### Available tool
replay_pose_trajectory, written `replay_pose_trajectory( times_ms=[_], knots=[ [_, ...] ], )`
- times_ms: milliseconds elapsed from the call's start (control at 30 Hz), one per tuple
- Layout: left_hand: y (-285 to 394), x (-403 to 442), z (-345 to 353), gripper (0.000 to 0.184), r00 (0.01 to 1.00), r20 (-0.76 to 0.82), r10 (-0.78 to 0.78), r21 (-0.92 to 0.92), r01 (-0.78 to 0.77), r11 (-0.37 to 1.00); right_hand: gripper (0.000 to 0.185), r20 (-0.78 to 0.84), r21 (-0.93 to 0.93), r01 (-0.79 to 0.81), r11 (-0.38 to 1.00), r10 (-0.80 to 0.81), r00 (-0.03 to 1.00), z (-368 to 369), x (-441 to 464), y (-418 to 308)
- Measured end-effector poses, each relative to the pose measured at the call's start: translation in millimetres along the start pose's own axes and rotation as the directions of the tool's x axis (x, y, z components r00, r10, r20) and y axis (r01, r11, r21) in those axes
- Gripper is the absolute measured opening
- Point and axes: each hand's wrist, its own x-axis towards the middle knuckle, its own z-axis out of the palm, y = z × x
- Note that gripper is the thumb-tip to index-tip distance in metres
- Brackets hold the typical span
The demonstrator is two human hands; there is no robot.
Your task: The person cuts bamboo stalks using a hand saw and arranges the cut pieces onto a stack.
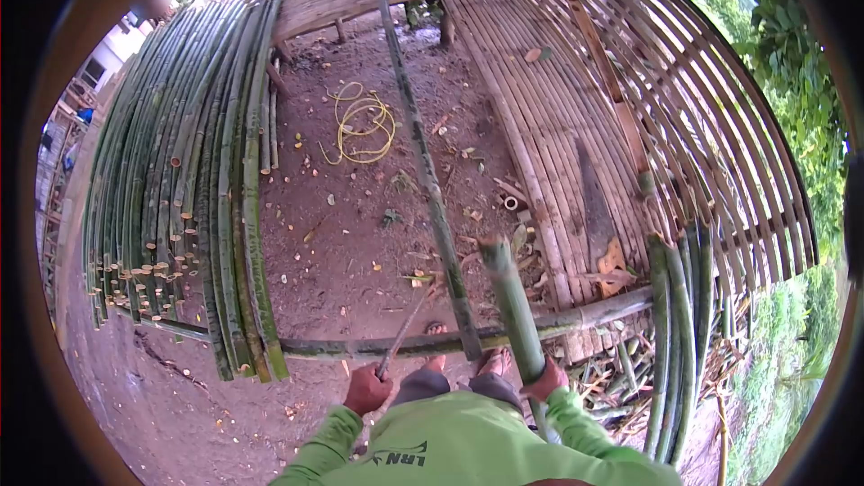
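My left hand (367,389) is closed around the handle of a machete (405,328), whose long, thin, dark blade points forward. My right hand (545,380) grips a thick green bamboo pole (515,310) near its lower part; its cut upper end leans forward and slightly left. Between the hands, a long bamboo pole (421,157) runs away from me, its near end resting across a horizontal bamboo rail (342,347). My feet (495,363) stand close to that rail.
Many cut bamboo poles (193,144) lie stacked at left. A slatted bamboo bench (517,81) and lattice wall (666,54) stand at right. Several poles (675,333) lean near split scraps (621,373). A yellow hose (360,130) lies coiled on the dirt ground (315,207).
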Motion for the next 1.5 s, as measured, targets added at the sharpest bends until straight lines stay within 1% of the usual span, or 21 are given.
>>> replay_pose_trajectory(
  times_ms=[100,200,233,267,300,333,433,500,567,633,733,767,833,867,900,933,1033,1133,1367,1400,1500],
  knots=[
    [-3,-8,-7,0.018,0.987,-0.14,0.079,-0.04,-0.086,0.996,0.091,0.056,-0.042,0.045,0.998,-0.043,0.997,-86,82,-147],
    [13,-23,-23,0.018,0.989,-0.145,-0.013,-0.095,-0.001,0.996,0.085,-0.353,0.018,0.286,0.958,-0.261,0.898,-156,172,-297],
    [12,-29,-26,0.018,0.989,-0.141,-0.045,-0.133,0.026,0.991,0.073,-0.594,0.146,0.429,0.891,-0.267,0.759,-177,216,-335],
    [12,-30,-30,0.018,0.989,-0.141,-0.049,-0.14,0.029,0.99,0.064,-0.862,0.065,0.599,0.798,-0.257,0.436,-191,283,-372],
    [13,-32,-35,0.017,0.99,-0.134,-0.052,-0.148,0.032,0.988,0.057,-0.878,0.053,0.608,0.792,-0.253,0.407,-229,257,-412],
    [13,-35,-39,0.017,0.991,-0.123,-0.051,-0.159,0.031,0.987,0.06,-0.896,0.158,0.753,0.639,-0.228,0.381,-254,244,-442],
    [-3,-25,-44,0.016,0.996,-0.089,0.029,-0.114,-0.039,0.993,0.06,-0.832,-0.141,0.785,0.604,-0.502,0.237,-288,123,-436],
    [-10,-14,-45,0.016,0.997,-0.059,0.039,-0.147,-0.048,0.988,0.063,-0.851,-0.212,0.752,0.624,-0.497,0.173,-274,107,-379],
    [-15,1,-46,0.015,0.996,-0.022,0.088,-0.148,-0.09,0.985,0.071,-0.83,-0.276,0.635,0.721,-0.512,0.22,-246,89,-286],
    [-11,17,-46,0.014,0.995,0.023,0.093,-0.117,-0.089,0.989,0.087,-0.797,-0.26,0.415,0.872,-0.436,0.418,-186,71,-171],
    [-7,32,-43,0.012,0.99,0.043,0.133,-0.022,-0.133,0.991,0.11,-0.64,-0.055,0.092,0.994,-0.106,0.761,-48,12,18],
    [-8,35,-41,0.011,0.989,0.041,0.143,-0.005,-0.143,0.99,0.114,-0.492,-0.012,-0.134,0.991,0.111,0.863,-11,-23,58],
    [-8,37,-32,0.011,0.987,0.044,0.155,0.03,-0.156,0.987,0.12,-0.133,0.0,-0.389,0.921,0.386,0.913,47,-87,129],
    [-4,34,-27,0.013,0.991,0.039,0.132,0.014,-0.132,0.991,0.121,-0.146,-0.096,-0.431,0.897,0.415,0.898,90,-105,169],
    [-3,32,-21,0.013,0.991,0.048,0.124,0.045,-0.126,0.991,0.111,0.0,0.024,-0.542,0.84,0.542,0.84,110,-118,194],
    [-4,31,-16,0.014,0.992,0.054,0.112,0.079,-0.116,0.99,0.107,0.058,0.1,-0.565,0.819,0.562,0.825,138,-122,229],
    [-1,21,-1,0.015,0.984,0.051,0.17,0.208,-0.177,0.962,0.092,-0.123,0.18,-0.581,0.794,0.604,0.787,137,-137,217],
    [19,-1,16,0.017,0.986,0.077,0.15,0.258,-0.165,0.952,0.054,-0.104,0.128,-0.408,0.904,0.422,0.901,146,-106,252],
    [33,-42,46,0.013,0.992,0.057,0.115,0.174,-0.124,0.977,0.049,0.007,0.071,-0.239,0.968,0.239,0.971,73,-78,181],
    [41,-51,50,0.013,0.994,0.044,0.104,0.173,-0.11,0.979,0.045,-0.136,0.105,-0.148,0.983,0.162,0.977,66,-65,161],
    [19,-47,72,0.016,0.978,0.004,0.207,0.141,-0.206,0.968,0.053,-0.226,0.189,0.04,0.981,0.004,0.974,24,-11,87]
  ],
)
